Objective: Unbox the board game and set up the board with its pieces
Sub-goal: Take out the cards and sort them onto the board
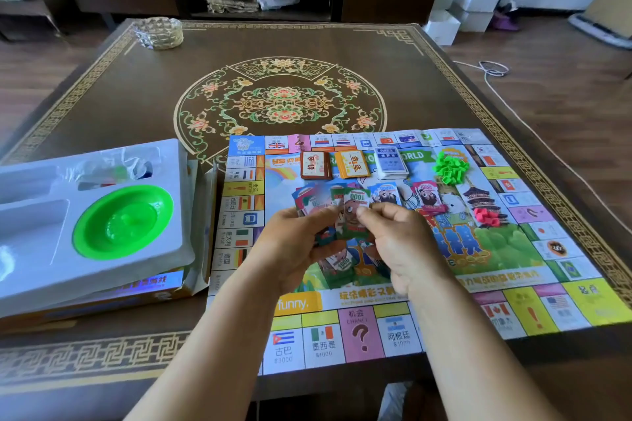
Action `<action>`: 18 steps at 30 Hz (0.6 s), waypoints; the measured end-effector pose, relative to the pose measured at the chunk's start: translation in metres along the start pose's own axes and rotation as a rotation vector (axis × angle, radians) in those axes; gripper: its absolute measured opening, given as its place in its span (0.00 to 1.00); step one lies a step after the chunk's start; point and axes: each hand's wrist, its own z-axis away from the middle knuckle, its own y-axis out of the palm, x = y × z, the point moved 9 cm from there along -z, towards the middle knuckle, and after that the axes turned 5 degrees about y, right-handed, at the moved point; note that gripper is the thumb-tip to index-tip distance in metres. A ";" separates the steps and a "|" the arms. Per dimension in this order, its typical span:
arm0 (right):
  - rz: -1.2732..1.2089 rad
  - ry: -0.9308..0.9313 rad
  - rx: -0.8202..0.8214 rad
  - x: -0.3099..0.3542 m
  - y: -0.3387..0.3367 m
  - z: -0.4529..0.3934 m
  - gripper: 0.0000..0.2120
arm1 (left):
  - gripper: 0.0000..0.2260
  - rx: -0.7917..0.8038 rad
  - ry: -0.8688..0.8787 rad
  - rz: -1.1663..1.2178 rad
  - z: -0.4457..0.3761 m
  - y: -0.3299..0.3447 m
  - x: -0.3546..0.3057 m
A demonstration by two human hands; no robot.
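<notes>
Paper money (354,215) is pinched in both hands, the left hand (301,243) holding the bunch and the right hand (396,239) picking at one note, likely to sort it into piles on the board (506,249) lying flat on the desk (136,96), beside the box tray (41,249)

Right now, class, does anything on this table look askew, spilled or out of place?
Mostly tidy. The white tray sits crooked on the game box, overhanging it. Green pieces and red pieces lie in loose heaps on the board, unsorted. Nothing looks damaged.
</notes>
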 end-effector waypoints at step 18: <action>-0.041 0.049 0.065 -0.003 0.005 0.002 0.06 | 0.05 -0.068 -0.006 -0.053 -0.001 -0.009 -0.001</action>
